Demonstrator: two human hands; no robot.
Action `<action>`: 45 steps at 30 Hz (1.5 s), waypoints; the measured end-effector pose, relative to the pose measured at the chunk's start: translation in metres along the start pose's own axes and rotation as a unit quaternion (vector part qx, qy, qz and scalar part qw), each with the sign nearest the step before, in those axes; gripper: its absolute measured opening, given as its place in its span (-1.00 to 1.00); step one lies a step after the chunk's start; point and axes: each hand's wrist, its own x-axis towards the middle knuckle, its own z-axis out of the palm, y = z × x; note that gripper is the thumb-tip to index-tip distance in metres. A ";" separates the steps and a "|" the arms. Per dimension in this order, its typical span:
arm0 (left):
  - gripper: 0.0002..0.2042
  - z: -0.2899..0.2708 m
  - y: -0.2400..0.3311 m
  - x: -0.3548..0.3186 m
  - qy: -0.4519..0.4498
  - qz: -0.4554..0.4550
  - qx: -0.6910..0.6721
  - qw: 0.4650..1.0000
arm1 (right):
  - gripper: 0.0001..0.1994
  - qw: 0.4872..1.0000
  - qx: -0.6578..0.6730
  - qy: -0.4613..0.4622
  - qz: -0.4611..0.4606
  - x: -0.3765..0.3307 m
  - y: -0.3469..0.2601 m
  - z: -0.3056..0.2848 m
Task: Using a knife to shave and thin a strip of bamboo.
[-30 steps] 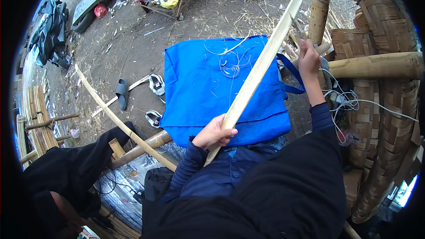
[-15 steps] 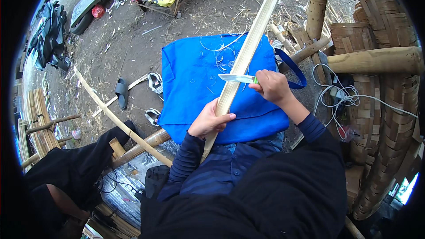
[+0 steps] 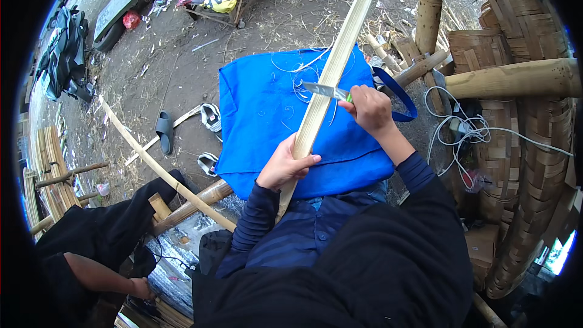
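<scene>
A long, pale bamboo strip (image 3: 346,45) slants from my lap up and away to the right, over a blue cloth (image 3: 258,115) spread on my legs. My left hand (image 3: 288,165) is closed around the strip's lower part, thumb laid across it. In my right hand (image 3: 371,109) is a knife (image 3: 325,90) with a green handle, gripped in a fist. Its blade lies across the strip, pointing left, ahead of my left hand. Thin curled shavings (image 3: 302,73) lie on the cloth beside the strip.
At left, another person's arm (image 3: 103,276) and dark clothing show beside a curved bamboo strip (image 3: 158,167). A grey slipper (image 3: 164,132) lies on the dirt. To the right stand a bamboo post (image 3: 430,9), a woven bamboo panel (image 3: 528,188) and tangled white cable (image 3: 464,129).
The knife has slid a little up along the strip, away from my left hand, which keeps its hold. The other person's hand has come into view at lower left.
</scene>
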 end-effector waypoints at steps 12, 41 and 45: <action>-0.60 -0.008 -0.008 -0.013 -0.029 -0.053 -0.038 0.997 | -0.69 0.983 0.163 -0.081 0.021 -0.006 -0.015 -0.025; -0.41 0.002 -0.013 -0.014 0.028 0.025 0.091 0.995 | -0.60 0.968 -0.044 0.000 0.248 0.021 0.062 0.006; -0.43 -0.002 -0.020 -0.025 -0.018 -0.011 0.054 0.998 | -0.53 0.949 -0.071 -0.019 0.306 0.028 0.094 -0.019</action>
